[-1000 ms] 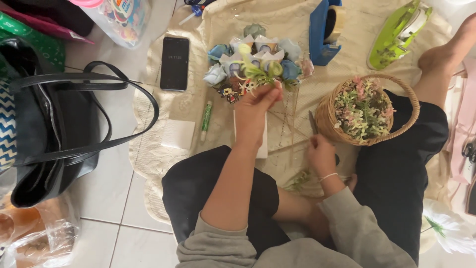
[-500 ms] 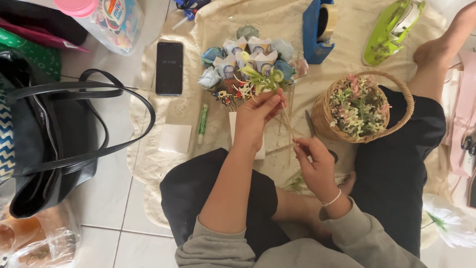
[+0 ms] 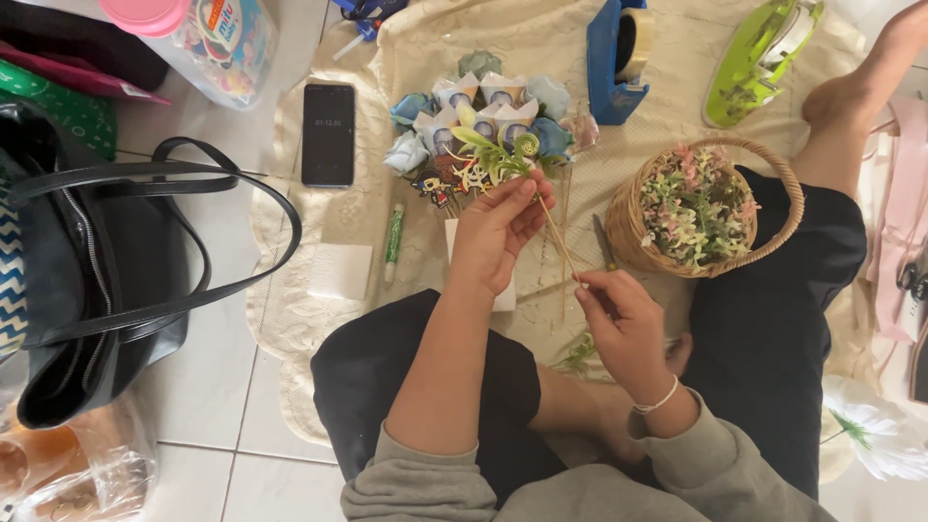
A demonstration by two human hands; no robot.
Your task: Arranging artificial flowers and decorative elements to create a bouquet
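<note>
My left hand (image 3: 501, 230) pinches a small green leafy sprig (image 3: 498, 155) at the top of a thin wooden skewer (image 3: 558, 235). My right hand (image 3: 621, 319) grips the lower end of that same skewer with its fingertips. Just beyond the left hand lies a bouquet (image 3: 483, 121) of blue and white paper flowers on a cream lace cloth (image 3: 319, 309). A round wicker basket (image 3: 635, 240) filled with small pink and green artificial flowers stands to the right of my hands, against my knee.
A black phone (image 3: 328, 132) and a green marker (image 3: 393, 239) lie left of the bouquet, with a white pad (image 3: 339, 270). A blue tape dispenser (image 3: 616, 60) and a green stapler-like tool (image 3: 754, 60) sit beyond. A black handbag (image 3: 87, 271) rests on the tiled floor at left.
My right hand rose from my lap to the skewer's lower end. The left hand stayed by the bouquet with the sprig.
</note>
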